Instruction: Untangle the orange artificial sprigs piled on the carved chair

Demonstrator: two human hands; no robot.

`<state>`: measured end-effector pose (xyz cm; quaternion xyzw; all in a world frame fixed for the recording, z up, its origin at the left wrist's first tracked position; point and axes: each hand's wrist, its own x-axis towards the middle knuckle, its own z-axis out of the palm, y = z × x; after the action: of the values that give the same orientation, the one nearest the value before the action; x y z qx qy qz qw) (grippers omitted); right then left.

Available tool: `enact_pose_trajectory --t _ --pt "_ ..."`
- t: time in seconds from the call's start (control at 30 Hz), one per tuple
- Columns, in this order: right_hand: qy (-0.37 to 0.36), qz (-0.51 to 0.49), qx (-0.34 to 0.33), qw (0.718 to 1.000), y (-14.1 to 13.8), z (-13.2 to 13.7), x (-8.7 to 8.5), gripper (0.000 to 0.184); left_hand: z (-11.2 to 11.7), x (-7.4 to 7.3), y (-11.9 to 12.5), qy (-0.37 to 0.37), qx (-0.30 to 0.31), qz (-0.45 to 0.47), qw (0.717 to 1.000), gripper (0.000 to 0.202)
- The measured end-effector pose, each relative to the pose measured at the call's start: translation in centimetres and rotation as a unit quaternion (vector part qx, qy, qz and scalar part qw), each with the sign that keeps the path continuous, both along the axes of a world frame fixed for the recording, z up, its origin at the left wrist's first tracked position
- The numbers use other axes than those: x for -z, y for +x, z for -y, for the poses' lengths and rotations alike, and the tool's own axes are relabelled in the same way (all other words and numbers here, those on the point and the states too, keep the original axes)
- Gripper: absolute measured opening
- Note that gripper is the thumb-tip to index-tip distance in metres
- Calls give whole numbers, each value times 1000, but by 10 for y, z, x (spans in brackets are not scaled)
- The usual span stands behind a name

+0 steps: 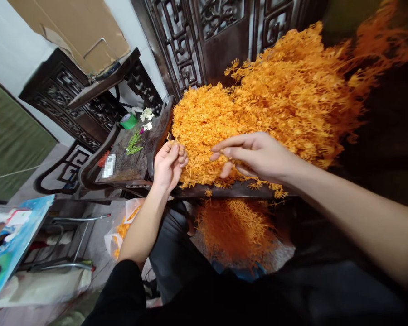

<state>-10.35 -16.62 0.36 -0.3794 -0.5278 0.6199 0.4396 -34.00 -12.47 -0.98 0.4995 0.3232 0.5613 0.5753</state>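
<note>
— What is held, and where is it lying?

— A large heap of orange artificial flower sprigs (258,104) is piled on the dark wooden desk (224,191), reaching from its near edge back toward the carved wooden screen (204,40). The left hand (168,165) is raised at the heap's near left corner, its fingers (177,151) curled narrowly around what looks like a thin sprig. The right hand (255,154) is laid on the front of the heap with fingers (224,145) extended and pinched lightly on a few strands; exactly what is gripped cannot be made out.

— How would the sprigs be expected to handle?

— They are judged to be very light and springy, probably plastic, with fine branching tips that snag on one another. A single sprig would best be taken by its stem rather than its tips — tugging at the tips is likely to drag neighbours along.

— And around the heap?

— More orange sprigs (236,231) are seen below the desk edge, and a plastic bag (122,228) with some orange pieces sits on the floor to the left. On the chair seat (129,158) beside the desk, green stems (134,144), small white flowers (147,114) and a green cup (129,121) are laid.
</note>
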Motion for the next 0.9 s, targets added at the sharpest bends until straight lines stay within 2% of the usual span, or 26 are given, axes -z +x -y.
enact_pose_trajectory --t 0.1,0.2,0.27,0.33,0.4,0.47,0.57,0.67,0.8,0.9 --pt "7 58 -9 998 -3 -2 11 27 10 -4 10 -6 30 31 999 35" --pt "122 142 37 982 -7 1 16 34 13 -3 16 -25 23 49 998 38" --pt "219 236 82 943 -10 5 17 42 12 -1 20 -36 11 51 998 38" --pt "269 330 107 898 -14 7 15 51 13 2 24 -41 1 46 998 38" --pt "256 403 107 872 -18 8 14 59 15 5 29 -41 -6 40 998 37" --pt "210 449 97 863 -22 5 14 63 18 7 33 -38 -8 34 999 36" --pt "176 463 57 867 -28 0 15 62 21 9 37 -38 -12 21 999 37" --pt "180 421 6 889 -31 -2 12 54 20 10 38 -41 -27 13 999 39" --pt "151 345 -50 925 -32 0 1 48 14 8 35 -35 -81 26 996 43" --pt "127 314 -75 938 -31 0 -9 47 10 4 35 -31 -93 38 994 43"
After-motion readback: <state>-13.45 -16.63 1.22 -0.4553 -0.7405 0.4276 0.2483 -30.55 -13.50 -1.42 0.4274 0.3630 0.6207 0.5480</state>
